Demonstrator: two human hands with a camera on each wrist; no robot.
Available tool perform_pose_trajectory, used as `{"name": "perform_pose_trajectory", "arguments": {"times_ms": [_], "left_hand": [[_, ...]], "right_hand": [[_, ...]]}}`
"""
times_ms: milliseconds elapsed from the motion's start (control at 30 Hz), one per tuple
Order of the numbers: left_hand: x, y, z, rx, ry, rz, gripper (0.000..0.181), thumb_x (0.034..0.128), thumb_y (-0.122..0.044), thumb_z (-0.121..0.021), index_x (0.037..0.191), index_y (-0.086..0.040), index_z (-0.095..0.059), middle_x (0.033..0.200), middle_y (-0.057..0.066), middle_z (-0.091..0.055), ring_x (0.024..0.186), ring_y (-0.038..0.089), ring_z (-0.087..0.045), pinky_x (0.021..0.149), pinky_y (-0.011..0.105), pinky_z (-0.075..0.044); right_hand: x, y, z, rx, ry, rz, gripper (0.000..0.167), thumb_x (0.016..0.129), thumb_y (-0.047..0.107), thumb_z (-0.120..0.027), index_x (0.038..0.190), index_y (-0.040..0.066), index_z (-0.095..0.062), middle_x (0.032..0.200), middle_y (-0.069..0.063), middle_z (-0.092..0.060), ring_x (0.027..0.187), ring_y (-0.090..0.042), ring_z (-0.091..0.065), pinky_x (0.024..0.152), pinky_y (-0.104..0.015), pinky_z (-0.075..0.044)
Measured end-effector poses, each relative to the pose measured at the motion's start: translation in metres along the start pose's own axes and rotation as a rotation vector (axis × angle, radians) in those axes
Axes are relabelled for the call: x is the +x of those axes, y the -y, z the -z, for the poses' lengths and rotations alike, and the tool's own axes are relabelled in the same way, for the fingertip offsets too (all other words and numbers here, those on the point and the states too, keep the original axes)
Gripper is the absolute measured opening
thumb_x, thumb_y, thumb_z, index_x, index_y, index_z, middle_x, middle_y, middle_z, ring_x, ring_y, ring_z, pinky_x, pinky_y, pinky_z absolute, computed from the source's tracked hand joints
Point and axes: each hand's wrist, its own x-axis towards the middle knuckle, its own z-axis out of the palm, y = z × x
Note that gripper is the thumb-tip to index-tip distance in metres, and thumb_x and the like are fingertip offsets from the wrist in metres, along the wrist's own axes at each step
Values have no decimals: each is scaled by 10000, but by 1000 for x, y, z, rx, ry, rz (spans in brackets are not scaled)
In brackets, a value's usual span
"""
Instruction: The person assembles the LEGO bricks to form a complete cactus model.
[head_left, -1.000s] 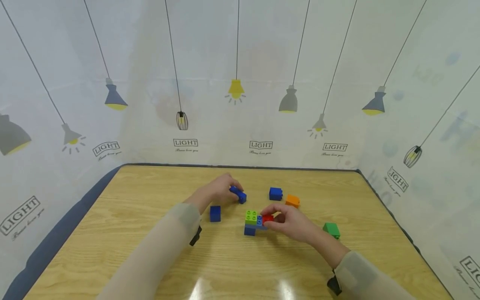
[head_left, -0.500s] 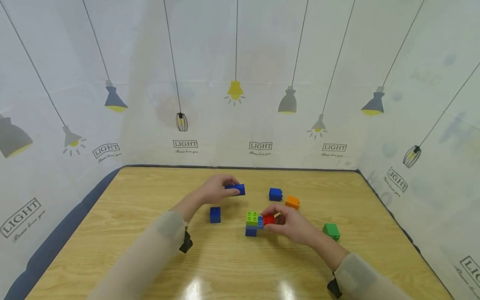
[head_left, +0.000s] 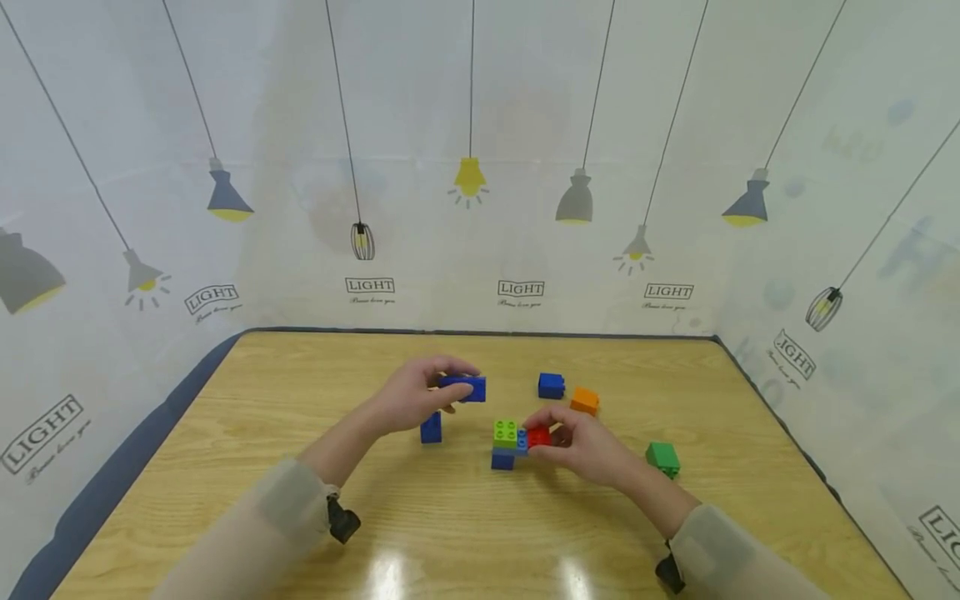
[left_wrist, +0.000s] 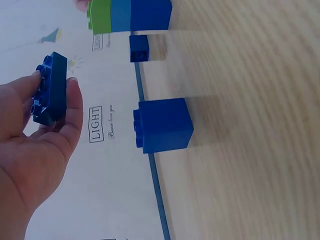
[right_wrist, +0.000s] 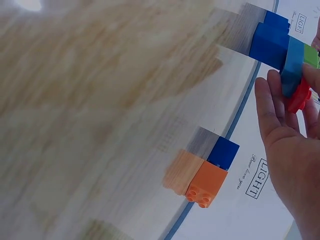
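Observation:
My left hand (head_left: 412, 398) grips a long blue toy brick (head_left: 474, 389) between thumb and fingers, raised off the table. In the left wrist view the studs of this long blue brick (left_wrist: 52, 90) face the thumb side. My right hand (head_left: 588, 446) pinches a red brick (head_left: 537, 437) on a small build. A lighter blue brick (right_wrist: 292, 65) spans the build under the red brick and a lime green brick (head_left: 506, 431). Below it, a dark blue brick (head_left: 502, 460) stands on the table under the lime green end. Fingers partly cover the red brick.
A blue brick (head_left: 431, 429) stands just below my left hand. Farther back lie another blue brick (head_left: 551, 386) and an orange brick (head_left: 585, 401). A green brick (head_left: 663, 459) sits right of my right hand. A printed curtain (head_left: 420, 108) surrounds the wooden table (head_left: 300, 367).
My left hand has lifted the long blue brick, drawn it slightly left and turned it from slanted to level. The right hand stays at the red brick.

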Motion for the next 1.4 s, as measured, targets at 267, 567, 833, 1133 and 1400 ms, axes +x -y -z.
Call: {"name": "perform_pose_trajectory", "arguments": {"times_ms": [267,567,833,1133,1400], "left_hand": [[-11,-3,-19,-40,28,-27,325,1128,-237,-649,1429,-161,-741,1316,120,-682,1039,362,-732,860,636,-646],[-10,-1,-41,-84,25,-53,304,1128,-217,-645,1380,-97,-766,1246,140,-696,981,326,-710,807,557,-670],[-9,-3,-55,-100,-12,-8,323,1135,-243,-635,1394,-96,-759,1247,128,-688,1045,441,-694,773,480,-676],[-12,-3,-56,-32,-17,12,295,1061,-324,-757,1345,-253,-794,1277,25,-709,913,196,-666,754,455,-659],[-14,-3,-60,-29,-20,57,307,1076,-389,-726,1366,-296,-772,1297,-12,-718,952,182,-647,726,295,-595]], "right_hand": [[0,0,0,14,3,-6,284,1032,210,-797,1302,163,-721,1304,-107,-696,981,-218,-699,822,-252,-620],[0,1,0,2,9,3,302,1034,247,-798,1310,156,-716,1292,-100,-703,955,-218,-682,788,-259,-607],[1,-1,-1,2,20,24,306,1038,235,-792,1317,139,-710,1279,-95,-718,952,-226,-693,772,-259,-616],[2,-1,0,-8,26,27,301,1039,241,-791,1315,151,-708,1284,-96,-709,971,-218,-696,783,-255,-613],[1,2,-1,0,26,36,292,1041,217,-786,1311,140,-708,1290,-118,-702,974,-194,-706,782,-249,-614]]}}
